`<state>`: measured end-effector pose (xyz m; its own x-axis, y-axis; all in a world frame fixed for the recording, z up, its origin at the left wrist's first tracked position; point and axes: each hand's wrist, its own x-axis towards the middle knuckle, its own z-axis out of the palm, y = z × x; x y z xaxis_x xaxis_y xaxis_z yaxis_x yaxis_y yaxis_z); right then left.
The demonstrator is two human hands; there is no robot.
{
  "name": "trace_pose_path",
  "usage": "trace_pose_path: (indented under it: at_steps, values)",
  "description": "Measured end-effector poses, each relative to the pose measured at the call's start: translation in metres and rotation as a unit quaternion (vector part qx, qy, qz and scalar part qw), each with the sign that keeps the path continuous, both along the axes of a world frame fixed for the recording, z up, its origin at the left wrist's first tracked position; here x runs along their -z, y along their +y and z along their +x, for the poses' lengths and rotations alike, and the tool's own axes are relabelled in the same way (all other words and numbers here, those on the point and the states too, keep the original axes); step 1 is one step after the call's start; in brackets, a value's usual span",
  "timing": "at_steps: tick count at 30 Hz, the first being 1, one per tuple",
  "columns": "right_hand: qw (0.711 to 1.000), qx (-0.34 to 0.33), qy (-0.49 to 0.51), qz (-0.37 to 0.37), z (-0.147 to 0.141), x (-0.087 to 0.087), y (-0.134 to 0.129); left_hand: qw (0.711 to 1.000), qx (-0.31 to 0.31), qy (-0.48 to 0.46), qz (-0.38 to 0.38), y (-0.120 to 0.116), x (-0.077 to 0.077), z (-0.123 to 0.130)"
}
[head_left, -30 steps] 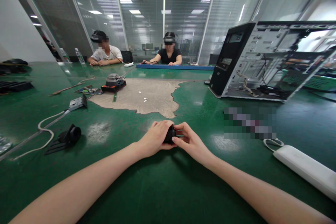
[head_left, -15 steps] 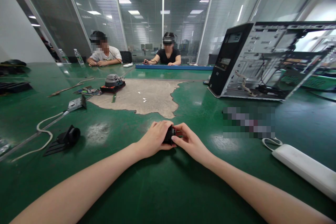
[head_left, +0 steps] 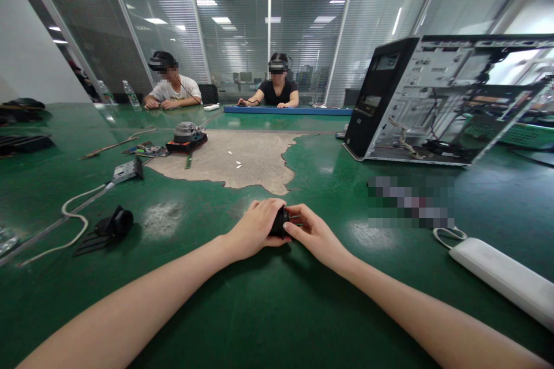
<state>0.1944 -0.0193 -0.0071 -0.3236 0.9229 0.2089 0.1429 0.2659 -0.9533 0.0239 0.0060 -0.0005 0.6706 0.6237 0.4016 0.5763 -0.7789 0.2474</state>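
Note:
A small black part (head_left: 279,223) is between my two hands on the green table (head_left: 277,311), straight ahead of me. My left hand (head_left: 257,225) is wrapped over it from the left and hides much of it. From the right, the thumb and fingers of my right hand (head_left: 309,230) grip its near end. Left of my forearm lies a black plastic piece with a round opening and thin prongs (head_left: 115,228). Beyond my hands, a bare tan patch (head_left: 246,155) shows in the green surface.
An open computer case (head_left: 376,104) stands at the back right. A white power strip (head_left: 502,277) lies at the right. Back left are a heatsink with fan (head_left: 186,135), a circuit board (head_left: 149,150) and a metal connector with cable (head_left: 127,170). Two people sit across the table.
The black part has turned slightly between my fingers. Both hands have stayed in almost the same place.

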Motion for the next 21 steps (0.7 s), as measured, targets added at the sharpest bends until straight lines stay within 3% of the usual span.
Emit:
trace_pose_path:
  at_steps: [13,21]
  values:
    - [1.0,0.019,0.01,-0.008,-0.0012,-0.0002,0.0006,1.0,0.004,-0.011,-0.004,0.0,0.0004,0.0003]
    - [0.999,-0.022,0.038,0.005,0.0003,-0.0033,-0.0037,1.0,0.004,-0.006,-0.003,-0.0001,0.0003,0.0002]
